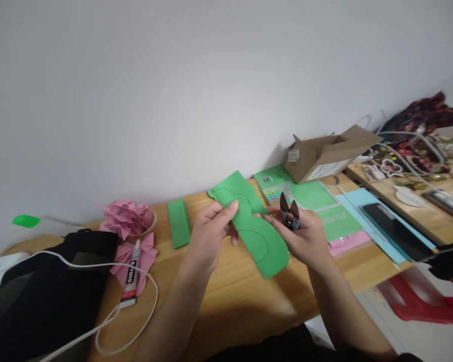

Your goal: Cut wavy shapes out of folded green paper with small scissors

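A sheet of green paper (pixel 254 223) with pencilled curved lines and a rounded, partly cut edge is held up above the wooden table. My left hand (pixel 213 231) pinches it near its left edge, thumb on top. My right hand (pixel 300 234) is closed round a pair of scissors (pixel 289 208), whose short dark blades point up, slightly apart and clear of the paper. The right thumb and fingertips meet the paper's right edge at a notch. Most of the scissors' handles are hidden in the palm.
Left on the table (pixel 226 311) lie a green strip (pixel 178 223), a pink paper flower (pixel 126 218), a glue tube (pixel 131 276), a white cable (pixel 156 296) and a black bag (pixel 56 296). Rightward are paper packs (pixel 340 221), an open cardboard box (pixel 324 156) and a phone (pixel 396 231).
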Available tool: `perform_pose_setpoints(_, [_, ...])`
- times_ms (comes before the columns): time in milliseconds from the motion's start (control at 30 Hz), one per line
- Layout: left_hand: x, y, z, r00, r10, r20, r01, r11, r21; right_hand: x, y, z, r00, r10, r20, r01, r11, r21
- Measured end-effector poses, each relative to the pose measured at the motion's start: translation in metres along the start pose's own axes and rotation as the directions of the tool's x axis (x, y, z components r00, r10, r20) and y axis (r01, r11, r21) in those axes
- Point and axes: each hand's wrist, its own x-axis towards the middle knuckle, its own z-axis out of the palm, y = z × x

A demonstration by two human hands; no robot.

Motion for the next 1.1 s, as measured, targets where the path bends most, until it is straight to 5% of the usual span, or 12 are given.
perform_pose_setpoints(267, [-0.007,0.006,-0.003,0.996,-0.078,0.049,0.082,0.993,-0.081,0.006,-0.004,0.006,0.998,-0.054,-0.024,0.055,0.998,0.022])
perform_pose_setpoints(567, [-0.011,0.009,-0.009,0.999,0.048,0.01,-0.047,0.995,-0.094,0.006,-0.009,0.015,0.999,-0.019,0.035,0.018,0.999,0.043])
perform_pose_setpoints(667, [-0.012,0.012,-0.008,0.997,0.074,0.011,-0.072,0.991,-0.11,0.0,-0.013,0.018,0.998,0.004,-0.061,-0.003,1.0,0.01])
perform_pose_setpoints(800, [-0.013,0.016,-0.008,0.996,0.08,0.044,-0.072,0.983,-0.169,-0.01,-0.02,0.019,0.966,-0.129,-0.223,0.12,0.991,-0.052])
perform_pose_setpoints(1100, [-0.014,0.014,-0.009,0.988,0.151,0.038,-0.139,0.966,-0.217,-0.017,-0.026,0.007,0.958,-0.099,0.268,0.059,0.986,0.154])
